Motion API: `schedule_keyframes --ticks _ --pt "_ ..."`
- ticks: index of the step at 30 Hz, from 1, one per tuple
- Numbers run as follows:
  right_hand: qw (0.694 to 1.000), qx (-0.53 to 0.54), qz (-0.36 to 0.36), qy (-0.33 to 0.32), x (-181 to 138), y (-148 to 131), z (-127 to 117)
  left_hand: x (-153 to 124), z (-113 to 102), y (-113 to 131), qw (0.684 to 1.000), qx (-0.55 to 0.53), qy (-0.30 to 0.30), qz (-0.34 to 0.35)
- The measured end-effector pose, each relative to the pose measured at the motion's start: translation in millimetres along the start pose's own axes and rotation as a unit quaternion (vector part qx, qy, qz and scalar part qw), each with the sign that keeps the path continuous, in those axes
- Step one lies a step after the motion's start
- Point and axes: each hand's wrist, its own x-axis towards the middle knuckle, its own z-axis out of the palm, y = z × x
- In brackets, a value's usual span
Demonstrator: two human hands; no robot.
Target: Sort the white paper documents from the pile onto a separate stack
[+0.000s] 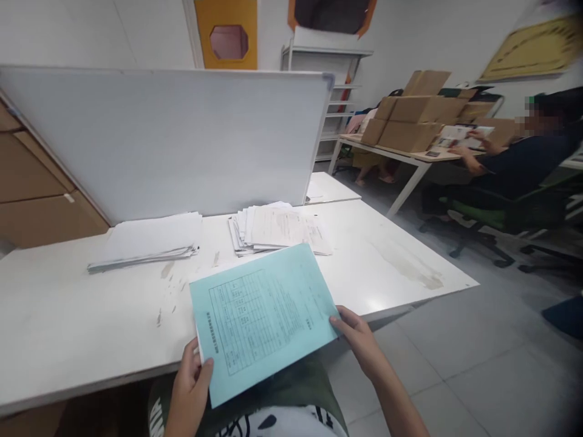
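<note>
A light-blue printed sheet (268, 321) with a table and lines of text is held up at the near edge of the white table. White paper shows along its left side, behind the blue sheet. My left hand (192, 379) grips the left edge, thumb on top and fingers underneath. At the right edge, my right hand (354, 331) pinches the sheet between thumb and fingers. Just beyond it lies an uneven stack of printed papers (277, 227). Farther left is a neater stack of white paper (152, 240).
A whiteboard (182, 139) stands along the back of the white table (109, 321). Cardboard boxes (31, 176) are at the left. On the right, another table (392, 153) bears stacked boxes (419, 115), and a person (523, 158) sits there holding printed pages.
</note>
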Motion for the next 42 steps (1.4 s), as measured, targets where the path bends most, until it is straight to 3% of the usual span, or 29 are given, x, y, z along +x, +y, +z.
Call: schedule_keyframes --ticks 4,10,20,32,42 --pt "0.996 -0.015 0.06 -0.059 -13.3 4.0 11.0 -17.0 -17.2 -5.0 0.996 0.028 0.021 -0.078" --pt "0.995 -0.022 0.079 -0.059 -12.4 8.1 30.9 -19.8 -20.1 -2.4 0.984 0.115 0.067 -0.122" --pt "0.995 -0.051 0.085 -0.034 -21.3 14.1 16.8 -41.4 -17.0 -0.2 0.983 0.076 0.037 -0.165" --pt "0.997 -0.027 0.073 -0.005 -20.6 23.1 17.5 -46.0 -5.4 1.1 0.985 0.056 0.085 -0.139" --pt "0.998 -0.025 0.062 -0.011 -23.1 22.1 22.2 -52.0 -12.6 3.0 0.984 0.085 0.108 -0.115"
